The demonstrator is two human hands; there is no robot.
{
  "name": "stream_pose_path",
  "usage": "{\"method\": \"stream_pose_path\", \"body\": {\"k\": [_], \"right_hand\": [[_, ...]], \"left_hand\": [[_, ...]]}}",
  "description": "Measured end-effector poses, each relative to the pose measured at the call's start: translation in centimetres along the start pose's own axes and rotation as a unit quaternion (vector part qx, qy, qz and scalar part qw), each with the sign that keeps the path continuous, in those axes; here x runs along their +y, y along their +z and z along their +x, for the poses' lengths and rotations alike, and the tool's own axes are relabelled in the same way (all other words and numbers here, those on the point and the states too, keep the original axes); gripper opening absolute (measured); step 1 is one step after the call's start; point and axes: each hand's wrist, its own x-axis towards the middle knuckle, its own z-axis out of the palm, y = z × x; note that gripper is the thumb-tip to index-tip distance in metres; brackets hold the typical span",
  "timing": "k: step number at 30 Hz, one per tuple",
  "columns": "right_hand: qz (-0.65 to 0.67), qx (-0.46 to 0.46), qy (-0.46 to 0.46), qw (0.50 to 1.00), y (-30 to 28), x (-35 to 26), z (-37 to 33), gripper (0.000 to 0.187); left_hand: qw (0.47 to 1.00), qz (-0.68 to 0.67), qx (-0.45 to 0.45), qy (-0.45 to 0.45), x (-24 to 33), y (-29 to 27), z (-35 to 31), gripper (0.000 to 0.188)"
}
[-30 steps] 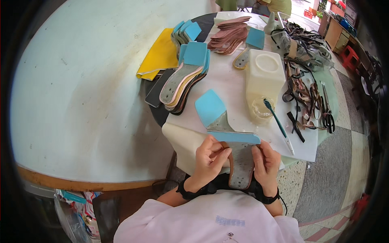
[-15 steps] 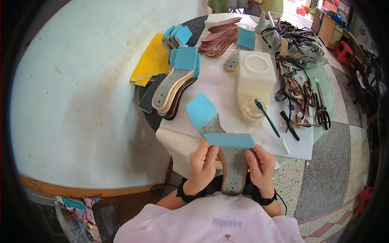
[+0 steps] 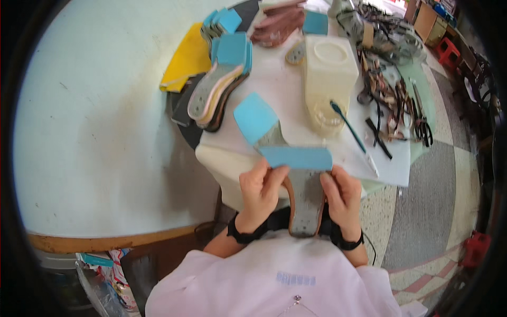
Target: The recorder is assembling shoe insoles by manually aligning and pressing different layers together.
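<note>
Between my hands is a grey shoe insole (image 3: 306, 198) with a brown edge and a light blue front part seen as a band across its far end. My left hand (image 3: 260, 190) pinches its left side below the blue band, thumb on top. On the opposite side my right hand (image 3: 344, 198) grips it the same way, close to the blue corner. Just beyond lies another grey insole with a blue end (image 3: 256, 119) on the white sheet, partly hidden by the held one. Farther left, blue-ended insoles (image 3: 214, 92) are stacked.
A toothbrush (image 3: 355, 137) rests across a jar (image 3: 326, 120) beside a whitish plastic container (image 3: 331, 66). Dark and brown straps (image 3: 388, 105) and scissors (image 3: 421, 124) lie at the right. Pinkish-brown insoles (image 3: 277, 26) and a yellow cloth (image 3: 187, 58) are farther back. A white surface (image 3: 105, 132) spans the left.
The view has tilted, so the table and its things sit higher in the picture. Both hands keep their hold on the insole, its blue band slightly turned.
</note>
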Motion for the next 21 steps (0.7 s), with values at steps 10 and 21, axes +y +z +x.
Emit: {"method": "stream_pose_path", "body": {"k": [10, 21], "right_hand": [[0.111, 0.008, 0.063, 0.992, 0.3, 0.5, -0.3, 0.019], [0.035, 0.062, 0.037, 0.997, 0.1, 0.9, -0.5, 0.019]], "left_hand": [[0.991, -0.124, 0.045, 0.007, -1.4, 1.1, -1.0, 0.019], [0.970, -0.199, -0.042, -0.132, -0.2, 1.8, -0.2, 0.018]]}}
